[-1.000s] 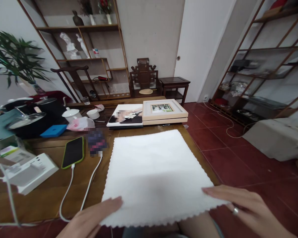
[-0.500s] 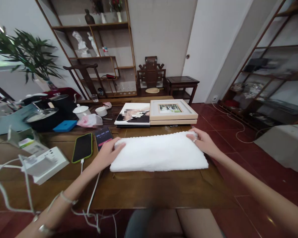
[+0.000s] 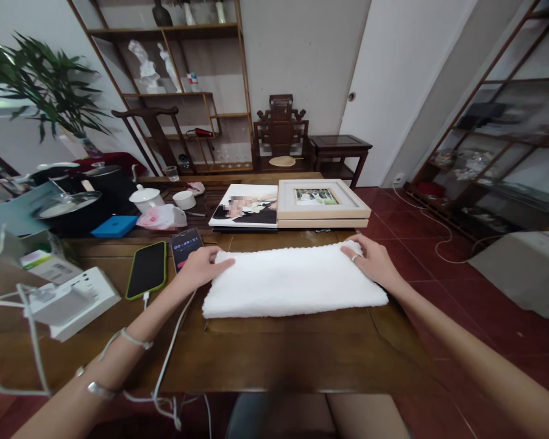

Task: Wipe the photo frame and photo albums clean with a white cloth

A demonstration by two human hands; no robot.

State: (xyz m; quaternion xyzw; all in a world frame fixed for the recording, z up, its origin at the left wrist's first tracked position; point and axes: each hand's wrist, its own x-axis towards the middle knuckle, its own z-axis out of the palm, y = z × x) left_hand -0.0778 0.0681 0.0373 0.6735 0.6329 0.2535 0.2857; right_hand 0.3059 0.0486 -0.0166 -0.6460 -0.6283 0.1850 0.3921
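Note:
A white fluffy towel, folded into a long strip, lies across the wooden table in front of me. My left hand pinches its far left corner, thumb on top and fingers tucked behind. At the far right corner, my right hand grips the cloth the same way, a ring showing on one finger. The fingertips under the fabric are partly hidden. Just beyond the left hand lies a phone with a running timer, partly covered by that hand.
Left on the table are a green-cased phone on a cable, a white power strip, a blue box and a black pan. Behind the towel sit a photo album and a framed photo. Red floor tiles lie right.
Both hands keep hold of the towel's far corners, and its near right end has shifted slightly outward. The whole view has moved a little; the timer has advanced by a second.

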